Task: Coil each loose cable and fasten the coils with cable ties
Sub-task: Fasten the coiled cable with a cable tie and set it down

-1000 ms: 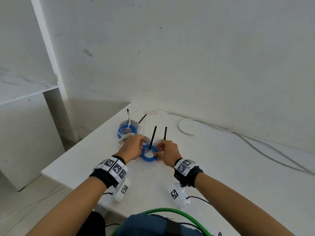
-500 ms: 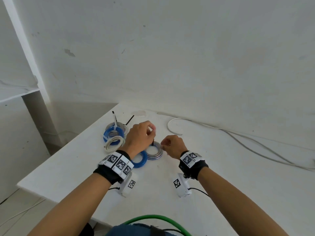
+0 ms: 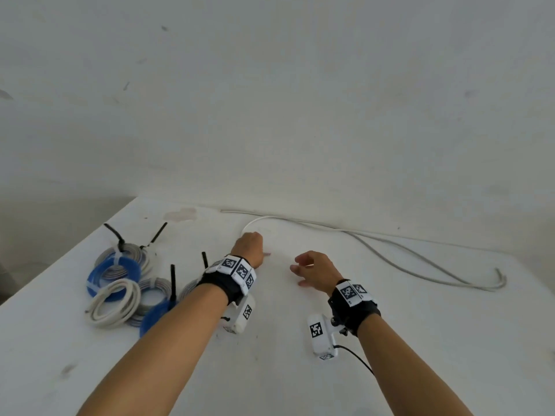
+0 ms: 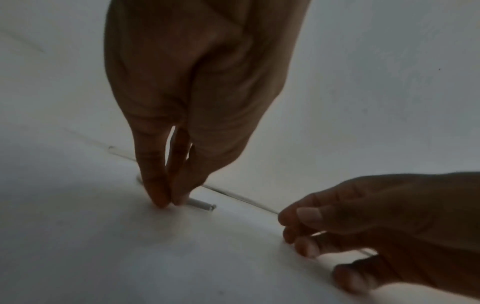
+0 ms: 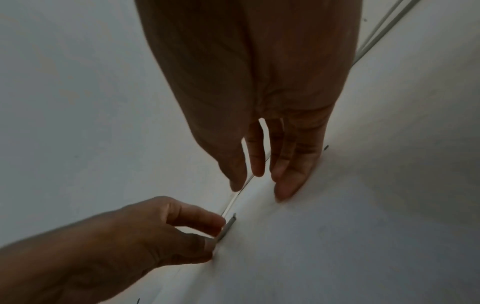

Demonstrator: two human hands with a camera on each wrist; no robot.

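Observation:
A loose white cable [image 3: 300, 222] lies on the white table [image 3: 420, 340], curving back toward the wall. My left hand [image 3: 253, 249] reaches forward and pinches its free end [image 4: 202, 205] between thumb and fingertip against the table; the same pinch on the cable end [image 5: 227, 225] shows in the right wrist view. My right hand [image 3: 300, 273] is just to the right, fingers relaxed and spread, holding nothing, with its fingertips [image 5: 285, 191] close to or on the tabletop. Several tied coils [image 3: 120, 277], blue, grey and white, lie at the left with black cable ties [image 3: 172, 280] sticking up.
A second, greyer cable [image 3: 435, 267] runs along the back by the wall [image 3: 270, 115] and hooks round at the far right. The table's left edge [image 3: 60, 265] drops off beside the coils. A black lead trails from my right wrist camera [image 3: 322, 337].
Both hands have left the blue coil and moved right and forward. The left hand has taken hold of the white cable's end; the right hand has opened.

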